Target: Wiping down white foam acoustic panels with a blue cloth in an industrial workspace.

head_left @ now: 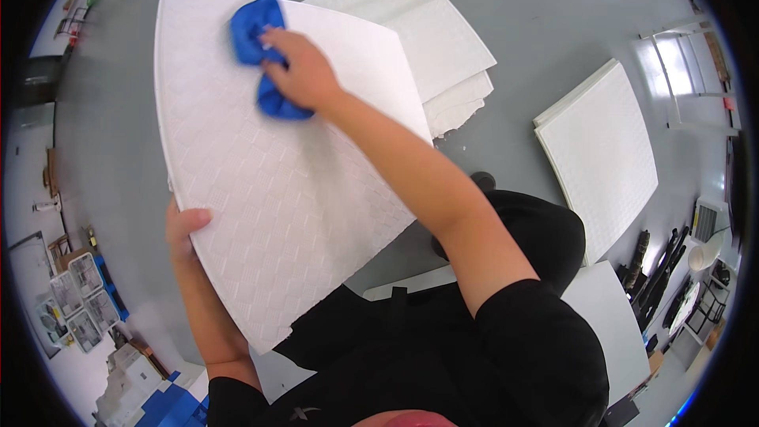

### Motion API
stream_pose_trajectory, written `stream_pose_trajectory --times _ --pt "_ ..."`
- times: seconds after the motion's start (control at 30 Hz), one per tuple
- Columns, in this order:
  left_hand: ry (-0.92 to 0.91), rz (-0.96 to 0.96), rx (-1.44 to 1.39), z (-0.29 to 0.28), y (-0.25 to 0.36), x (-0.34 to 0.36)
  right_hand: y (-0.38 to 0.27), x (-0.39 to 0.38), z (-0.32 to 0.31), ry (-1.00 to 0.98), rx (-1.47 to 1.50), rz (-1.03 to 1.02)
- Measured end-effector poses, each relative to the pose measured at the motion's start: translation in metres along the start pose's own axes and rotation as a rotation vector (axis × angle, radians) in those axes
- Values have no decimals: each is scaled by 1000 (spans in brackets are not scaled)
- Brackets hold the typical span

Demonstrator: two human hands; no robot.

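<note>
A large white panel with a woven-brick relief [261, 174] is held tilted in front of me, filling the middle of the head view. My left hand [186, 225] grips its left edge, thumb on the face and the other fingers hidden behind it. My right hand [300, 71] presses a bunched blue cloth [253, 32] onto the upper part of the panel, fingertips sunk into the fabric.
More white sheets [439, 39] lie on the grey floor [514, 0] behind the panel. A neat stack of panels [601, 150] is at the right, with a pale board [601, 324] below it. Plastic bins [87, 292], metal racks and assorted items line the room's edges.
</note>
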State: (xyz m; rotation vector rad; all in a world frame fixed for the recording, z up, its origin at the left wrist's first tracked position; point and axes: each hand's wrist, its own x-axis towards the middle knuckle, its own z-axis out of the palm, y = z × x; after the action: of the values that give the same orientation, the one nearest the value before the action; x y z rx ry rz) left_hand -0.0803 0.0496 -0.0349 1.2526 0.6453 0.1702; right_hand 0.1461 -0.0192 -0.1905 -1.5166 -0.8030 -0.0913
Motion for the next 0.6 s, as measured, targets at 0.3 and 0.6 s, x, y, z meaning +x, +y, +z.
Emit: stream_pose_trajectory --times 0.3,0.6 --pt "165 -6 7 -8 2 0 230 -91 -91 118 -460 883" --pt "231 -10 -3 -10 4 -2 171 -7 -40 167 -289 671"
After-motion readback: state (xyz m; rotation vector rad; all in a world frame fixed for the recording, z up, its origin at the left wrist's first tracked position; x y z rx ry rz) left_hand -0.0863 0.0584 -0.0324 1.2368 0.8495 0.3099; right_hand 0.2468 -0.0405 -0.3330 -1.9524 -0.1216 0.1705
